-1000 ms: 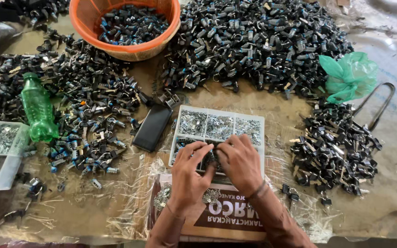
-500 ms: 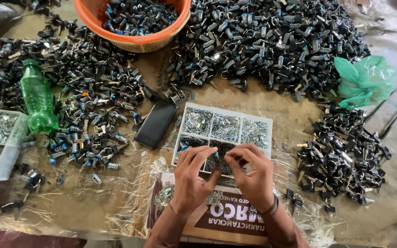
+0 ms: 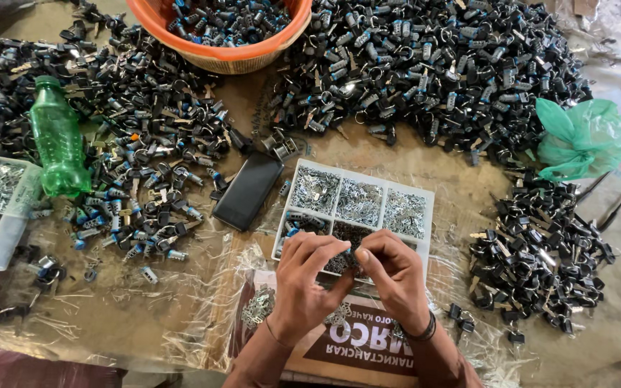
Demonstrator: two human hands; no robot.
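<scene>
The fingers of the left hand [image 3: 303, 276] and the right hand [image 3: 391, 276] curl in toward each other and meet at the tips, apparently pinching something very small between them; what it is cannot be made out. Directly beneath the fingertips sits the white divided tray [image 3: 425, 197], its compartments filled with tiny silvery metal bits. Just beyond the tray, on the left hand's side, lies a black phone [image 3: 248, 190], and farther that way a green bottle [image 3: 57, 140] stands among loose black parts. Well past the fingers, heaps of black parts [image 3: 440, 65] flank an orange basin [image 3: 228, 56]. The likely trouble is a slip: a piece this small could spring from the pinch and vanish into the wrong compartment or the crinkled plastic sheet [image 3: 203, 323] under the wrists.
</scene>
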